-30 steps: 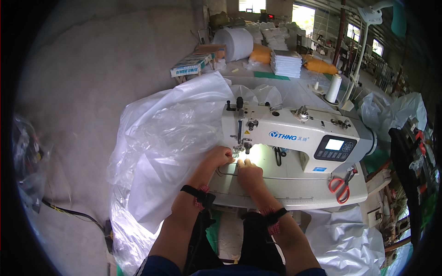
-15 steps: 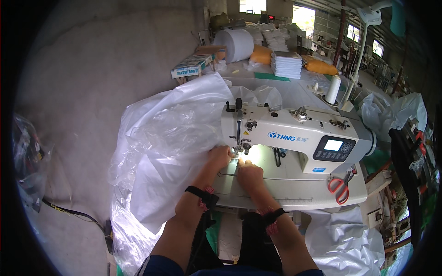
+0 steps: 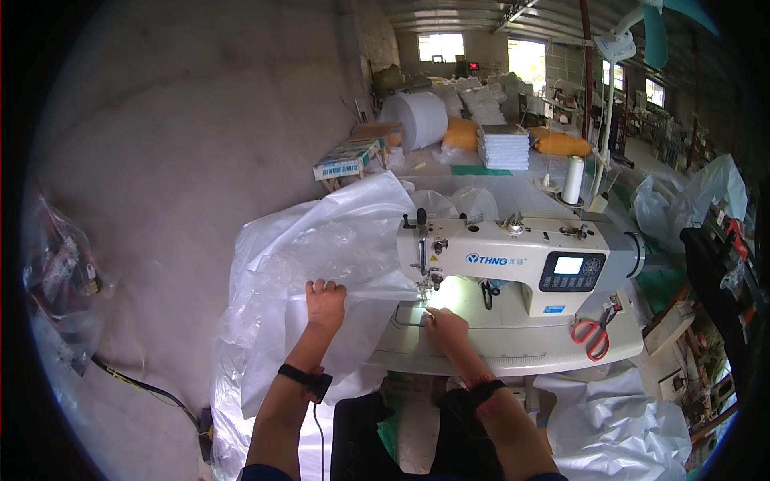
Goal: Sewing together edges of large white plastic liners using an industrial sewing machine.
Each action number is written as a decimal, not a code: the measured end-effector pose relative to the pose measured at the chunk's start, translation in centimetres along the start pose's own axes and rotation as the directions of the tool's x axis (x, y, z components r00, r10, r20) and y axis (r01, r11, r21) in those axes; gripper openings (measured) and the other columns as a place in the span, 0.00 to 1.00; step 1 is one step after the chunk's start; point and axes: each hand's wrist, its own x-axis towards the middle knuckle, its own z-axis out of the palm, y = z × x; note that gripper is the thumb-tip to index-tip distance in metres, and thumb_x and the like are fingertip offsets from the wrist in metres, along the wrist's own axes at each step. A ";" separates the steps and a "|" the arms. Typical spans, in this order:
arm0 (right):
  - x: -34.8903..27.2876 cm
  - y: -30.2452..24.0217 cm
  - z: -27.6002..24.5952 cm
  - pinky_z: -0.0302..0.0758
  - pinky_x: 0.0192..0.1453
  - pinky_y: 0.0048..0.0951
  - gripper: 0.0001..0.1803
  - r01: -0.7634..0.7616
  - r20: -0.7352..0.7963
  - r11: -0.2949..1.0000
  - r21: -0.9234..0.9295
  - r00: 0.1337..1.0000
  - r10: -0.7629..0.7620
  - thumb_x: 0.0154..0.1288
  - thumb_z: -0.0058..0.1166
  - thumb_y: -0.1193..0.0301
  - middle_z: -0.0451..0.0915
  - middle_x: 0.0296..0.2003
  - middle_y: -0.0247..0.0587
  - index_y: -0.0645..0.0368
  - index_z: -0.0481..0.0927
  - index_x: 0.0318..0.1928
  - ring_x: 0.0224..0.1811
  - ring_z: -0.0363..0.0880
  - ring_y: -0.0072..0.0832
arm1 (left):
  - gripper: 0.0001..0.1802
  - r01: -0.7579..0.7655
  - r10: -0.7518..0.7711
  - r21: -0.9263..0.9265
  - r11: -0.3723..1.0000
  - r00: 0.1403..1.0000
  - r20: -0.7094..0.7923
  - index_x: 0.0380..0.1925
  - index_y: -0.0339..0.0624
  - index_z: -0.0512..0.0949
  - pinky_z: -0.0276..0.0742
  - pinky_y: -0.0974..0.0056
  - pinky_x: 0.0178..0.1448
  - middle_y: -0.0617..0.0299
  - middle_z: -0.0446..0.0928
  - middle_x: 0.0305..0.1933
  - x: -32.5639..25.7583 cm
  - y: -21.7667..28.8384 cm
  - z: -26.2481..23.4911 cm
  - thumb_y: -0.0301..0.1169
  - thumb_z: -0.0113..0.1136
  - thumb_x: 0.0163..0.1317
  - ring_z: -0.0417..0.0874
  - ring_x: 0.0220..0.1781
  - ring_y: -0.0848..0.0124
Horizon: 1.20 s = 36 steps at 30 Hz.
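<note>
A white sewing machine (image 3: 481, 248) stands on a pale machine table (image 3: 473, 353), its lamp lighting the needle area. Thin, shiny white plastic sheeting (image 3: 281, 353) spreads left of the machine and hangs over the table's edge. My left hand (image 3: 326, 303) is closed on this sheeting, and a taut fold runs from it toward the needle. Just in front of the needle, my right hand (image 3: 446, 327) is closed with its fingertips pressed together; anything between them is too small to make out. Black thread snips (image 3: 487, 295) lie under the machine arm.
Red-handled scissors (image 3: 592, 338) lie at the table's right end. A white thread cone (image 3: 573, 180) stands behind the machine. More white sheeting (image 3: 618, 425) hangs at the lower right. A black cable (image 3: 148, 386) crosses the floor at left. Stacked white sheets (image 3: 504, 148) are farther back.
My left hand has moved left, away from the needle, drawing the sheeting with it. My right hand has shifted slightly and stays near the needle. The head view has tilted up a little.
</note>
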 end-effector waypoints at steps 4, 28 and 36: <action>-4.6 -2.9 -1.6 0.75 0.29 0.31 0.23 -0.629 0.627 0.306 0.715 0.770 0.117 0.66 0.43 0.53 0.80 0.31 0.38 0.57 0.77 0.48 0.27 0.80 0.29 | 0.07 -0.003 0.052 -0.300 0.954 0.986 0.156 0.32 0.45 0.77 0.75 0.54 0.32 0.55 0.78 0.27 -4.2 2.1 -3.1 0.31 0.51 0.56 0.81 0.29 0.57; -24.3 -0.8 -2.1 0.75 0.56 0.36 0.18 -0.777 0.775 -0.079 0.624 0.604 0.186 0.61 0.49 0.73 0.74 0.44 0.51 0.75 0.69 0.47 0.45 0.77 0.37 | 0.26 0.392 -0.108 -0.352 0.850 0.783 0.612 0.60 0.59 0.65 0.43 0.32 0.67 0.59 0.49 0.72 2.0 1.3 4.3 0.53 0.37 0.66 0.46 0.73 0.48; -20.8 -6.5 4.1 0.73 0.58 0.36 0.21 -0.810 0.802 -0.168 0.561 0.583 -0.131 0.63 0.47 0.73 0.74 0.46 0.50 0.71 0.65 0.55 0.50 0.76 0.37 | 0.35 0.652 -0.537 -0.311 0.691 0.752 0.383 0.61 0.36 0.63 0.55 0.56 0.69 0.46 0.58 0.67 -7.8 -10.7 13.5 0.54 0.42 0.64 0.59 0.69 0.55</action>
